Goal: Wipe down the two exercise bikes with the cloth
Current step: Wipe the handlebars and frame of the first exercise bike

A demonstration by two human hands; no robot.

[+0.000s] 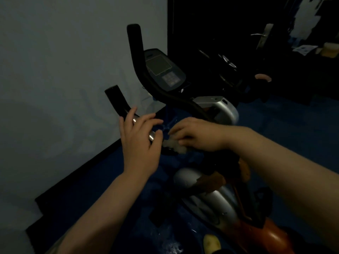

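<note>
The step in hand looks like wiping the handlebar of the near bike (211, 195), the first of the two or at least the one within reach. The right hand (194, 134) presses a pale cloth (172, 145) down on the bar near its middle, fingers curled over the cloth and holding it bunched. The left hand (139, 140) is spread, fingers straight and apart, resting on or just above the shiny metal part of the left grip (117, 99); in this dim light I cannot say for sure whether it touches the bar.

The cloth lies under the right hand's fingertips, just right of the left hand, with only its left end showing. The far bike (216, 107), with its console (163, 68), stands just beyond the hands, close to the wall (64, 70).

The next move probably calls for drawing the cloth along the bar toward the left grip, so the left hand would have to lift clear or steady the bar elsewhere. After that the black foam ends, the console and the silver housings are left, then the other bike.
</note>
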